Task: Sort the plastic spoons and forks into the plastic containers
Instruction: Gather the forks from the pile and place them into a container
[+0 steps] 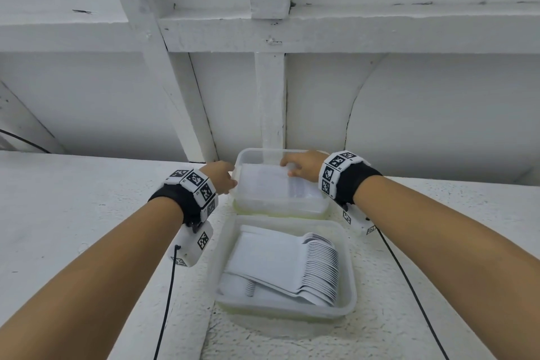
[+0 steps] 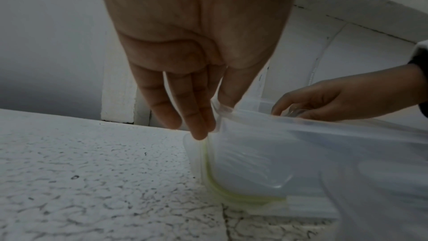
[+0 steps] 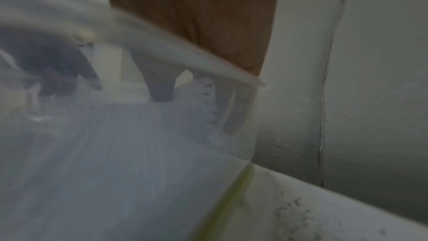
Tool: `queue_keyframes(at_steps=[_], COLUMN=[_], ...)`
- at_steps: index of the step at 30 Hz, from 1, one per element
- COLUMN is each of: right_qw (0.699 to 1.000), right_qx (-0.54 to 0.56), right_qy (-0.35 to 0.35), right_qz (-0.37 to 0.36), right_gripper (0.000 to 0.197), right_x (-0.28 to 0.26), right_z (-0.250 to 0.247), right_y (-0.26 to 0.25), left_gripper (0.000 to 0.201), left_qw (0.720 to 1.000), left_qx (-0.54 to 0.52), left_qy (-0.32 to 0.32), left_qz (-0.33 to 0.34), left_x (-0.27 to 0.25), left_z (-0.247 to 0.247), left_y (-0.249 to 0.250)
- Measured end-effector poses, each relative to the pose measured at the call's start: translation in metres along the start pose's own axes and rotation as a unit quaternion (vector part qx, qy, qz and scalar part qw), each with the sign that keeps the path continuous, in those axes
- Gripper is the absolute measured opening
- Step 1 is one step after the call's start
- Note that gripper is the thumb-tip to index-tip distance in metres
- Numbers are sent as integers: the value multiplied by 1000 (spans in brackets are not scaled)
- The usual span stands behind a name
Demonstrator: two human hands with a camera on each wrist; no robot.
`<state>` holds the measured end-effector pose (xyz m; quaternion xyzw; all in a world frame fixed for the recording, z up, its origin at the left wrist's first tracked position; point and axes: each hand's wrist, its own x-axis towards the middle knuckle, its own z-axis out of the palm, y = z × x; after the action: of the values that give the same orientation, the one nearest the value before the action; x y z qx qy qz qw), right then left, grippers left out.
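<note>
Two clear plastic containers stand on a white textured ledge. The near container (image 1: 347, 280) holds a neat row of white plastic spoons (image 1: 320, 267). The far container (image 1: 242, 202) (image 2: 266, 153) (image 3: 115, 153) holds white cutlery (image 1: 268, 181), too blurred to tell the kind. My left hand (image 1: 226, 177) (image 2: 208, 122) pinches its left rim, thumb inside and fingers outside. Over its back right corner my right hand (image 1: 295, 168) (image 2: 301, 109) (image 3: 197, 102) curls its fingers on the rim; they show dimly through the wall.
A yellow-green lid (image 1: 280, 213) (image 2: 222, 191) lies under the far container, and another under the near one. A white wall with beams (image 1: 271, 96) rises right behind the ledge. Black cables (image 1: 166, 301) hang from both wrists.
</note>
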<state>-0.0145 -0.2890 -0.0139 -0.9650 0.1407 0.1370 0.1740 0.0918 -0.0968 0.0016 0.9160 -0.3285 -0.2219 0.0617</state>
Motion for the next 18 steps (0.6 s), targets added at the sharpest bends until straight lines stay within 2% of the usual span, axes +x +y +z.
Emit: queue_keyframes(at_steps=[5, 9, 13, 18], right_qw=[1000, 995, 989, 998], right_qx=[-5, -86, -135, -50], right_qy=[2, -9, 17, 20], right_qz=[30, 48, 61, 41], right_gripper=[38, 37, 32, 36], right_x=[4, 7, 5, 3], right_z=[1, 4, 9, 6], right_y=[-8, -16, -19, -15], left_gripper=[40, 43, 47, 45], left_qw=[1000, 1000, 999, 999], left_qx=[-10, -26, -31, -36], left_qy=[3, 6, 11, 13], left_qz=[-1, -5, -5, -1], left_x=[2, 3, 3, 4], left_z=[2, 4, 5, 7], left_y=[-2, -4, -4, -4])
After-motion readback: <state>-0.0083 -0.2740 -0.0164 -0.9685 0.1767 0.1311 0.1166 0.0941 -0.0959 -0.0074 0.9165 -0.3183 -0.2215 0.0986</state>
